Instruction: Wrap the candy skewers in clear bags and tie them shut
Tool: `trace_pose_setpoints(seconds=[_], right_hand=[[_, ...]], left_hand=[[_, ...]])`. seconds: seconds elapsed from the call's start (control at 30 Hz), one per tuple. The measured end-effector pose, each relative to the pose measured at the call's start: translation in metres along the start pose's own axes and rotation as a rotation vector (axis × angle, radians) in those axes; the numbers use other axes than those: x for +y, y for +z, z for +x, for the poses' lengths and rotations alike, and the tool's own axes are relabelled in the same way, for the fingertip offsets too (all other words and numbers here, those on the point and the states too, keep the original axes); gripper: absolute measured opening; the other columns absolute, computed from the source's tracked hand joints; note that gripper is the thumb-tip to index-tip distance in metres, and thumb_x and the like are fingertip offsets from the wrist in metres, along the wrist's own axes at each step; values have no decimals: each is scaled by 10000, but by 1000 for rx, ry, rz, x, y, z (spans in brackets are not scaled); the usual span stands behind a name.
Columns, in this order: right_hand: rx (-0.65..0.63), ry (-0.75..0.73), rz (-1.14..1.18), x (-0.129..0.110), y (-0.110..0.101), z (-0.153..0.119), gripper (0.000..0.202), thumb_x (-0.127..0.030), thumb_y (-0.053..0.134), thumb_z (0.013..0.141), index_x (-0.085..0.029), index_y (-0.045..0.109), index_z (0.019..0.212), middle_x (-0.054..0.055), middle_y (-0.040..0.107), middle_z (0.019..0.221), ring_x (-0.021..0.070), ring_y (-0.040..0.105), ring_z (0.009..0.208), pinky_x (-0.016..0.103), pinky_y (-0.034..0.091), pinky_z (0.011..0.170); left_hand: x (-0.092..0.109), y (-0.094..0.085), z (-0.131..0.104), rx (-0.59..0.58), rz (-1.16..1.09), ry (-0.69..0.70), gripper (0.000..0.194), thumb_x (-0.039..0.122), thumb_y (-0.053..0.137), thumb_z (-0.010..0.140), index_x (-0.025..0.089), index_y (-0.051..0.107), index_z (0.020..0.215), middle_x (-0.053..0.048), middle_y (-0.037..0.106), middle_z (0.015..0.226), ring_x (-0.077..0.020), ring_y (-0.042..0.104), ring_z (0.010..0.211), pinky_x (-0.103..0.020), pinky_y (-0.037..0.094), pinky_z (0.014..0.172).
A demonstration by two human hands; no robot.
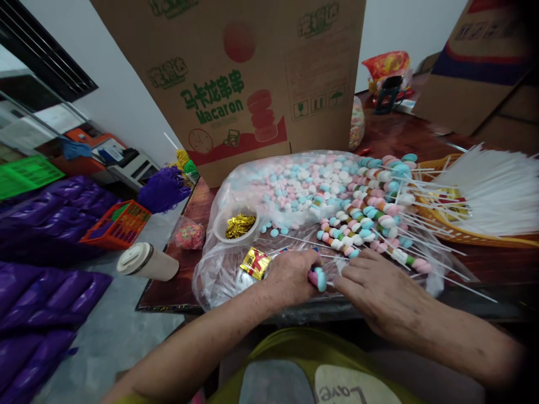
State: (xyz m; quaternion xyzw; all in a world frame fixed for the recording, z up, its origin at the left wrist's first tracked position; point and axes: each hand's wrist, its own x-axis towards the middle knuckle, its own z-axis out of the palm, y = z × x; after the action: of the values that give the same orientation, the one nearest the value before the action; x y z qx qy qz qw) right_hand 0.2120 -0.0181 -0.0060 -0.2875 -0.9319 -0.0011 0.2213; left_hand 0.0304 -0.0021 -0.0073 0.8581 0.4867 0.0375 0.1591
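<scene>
My left hand [290, 276] is curled round a short row of marshmallow-like candies [319, 279], with pink and blue ones showing at the fist's edge. Close beside it, my right hand [374, 289] has its fingers bent and pressed together. A thin pale bit shows between the two hands, but what the right fingers grip is hidden. Just beyond lie finished candy skewers [362, 216] on white sticks, in several overlapping rows. Behind my left hand is a gold and red wrapped sweet [255, 264]. Loose pastel candies [307, 182] are heaped on a clear plastic bag [219, 278].
A clear bowl [216, 229] holds gold twist ties [240, 225]. At right, a yellow basket [484, 241] carries many white sticks [497, 191]. A large carton [269, 67] stands at the back. A lidded cup [147, 262] and a bag of small sweets [189, 233] are at the left edge.
</scene>
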Motion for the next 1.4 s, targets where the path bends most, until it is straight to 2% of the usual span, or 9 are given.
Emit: trace_pose_setpoints(seconds=[0.2,0.3,0.53,0.73,0.8,0.93,1.1,1.23,1.4], right_hand=[[-51,46,-98,17,1,8,119,-106,491,749,-172,583,712,31,590,662,172,479,624,317,230,614],[-69,24,-105,23,-3,7,136,-115,474,784,-175,597,779,48,600,734,175,495,662,323,274,648],[-91,-6,19,16,-3,3,201,-253,412,893,-189,595,949,37,582,734,164,486,641,294,266,564],[-70,-58,-50,23,-2,-6,296,-225,390,899,-250,501,1172,-6,525,643,137,413,554,293,197,526],[-100,-33,-22,25,-2,-9,292,-206,403,885,-259,514,1150,-8,530,643,134,418,553,287,201,524],[-86,36,94,25,-2,-14,218,-223,410,887,-215,573,1032,34,589,742,141,495,642,264,287,554],[9,29,187,23,-4,-15,216,-228,389,909,-204,570,1024,57,634,829,146,548,689,264,360,597],[-15,-2,201,23,-8,-11,214,-210,387,908,-223,551,1045,34,642,824,139,562,676,253,355,579],[-87,33,58,24,-9,-6,205,-197,406,879,-206,572,999,28,621,738,149,558,633,257,320,538]], left_hand=[[1,-8,-1,-79,-263,32,535,575,624,661,198,572,1036,-29,661,827,-201,607,754,-279,448,645],[2,-14,-2,-118,-403,50,725,489,700,628,213,432,1242,-47,651,950,-217,610,833,-305,467,697],[-5,-14,-5,-120,-639,36,822,362,742,614,194,340,1312,-96,594,1135,-248,575,993,-346,462,794],[-27,-14,-8,-501,-899,20,425,368,663,715,173,577,1083,8,623,725,-132,575,624,-234,455,578],[-27,-12,-12,-432,-875,24,367,373,648,730,162,612,1028,12,626,736,-127,569,645,-225,453,602],[-24,-2,-22,-64,-638,88,390,404,621,758,181,616,1077,-6,660,902,-148,588,812,-231,449,742],[-30,16,-30,221,-323,200,510,543,534,773,181,601,1125,-36,680,811,-151,621,725,-229,469,690],[-30,20,-28,334,-167,270,582,611,453,776,171,602,1125,-36,675,710,-148,632,656,-221,471,632],[-24,19,-19,331,-136,305,604,646,414,774,144,639,1024,-55,687,715,-158,642,669,-231,476,628]])
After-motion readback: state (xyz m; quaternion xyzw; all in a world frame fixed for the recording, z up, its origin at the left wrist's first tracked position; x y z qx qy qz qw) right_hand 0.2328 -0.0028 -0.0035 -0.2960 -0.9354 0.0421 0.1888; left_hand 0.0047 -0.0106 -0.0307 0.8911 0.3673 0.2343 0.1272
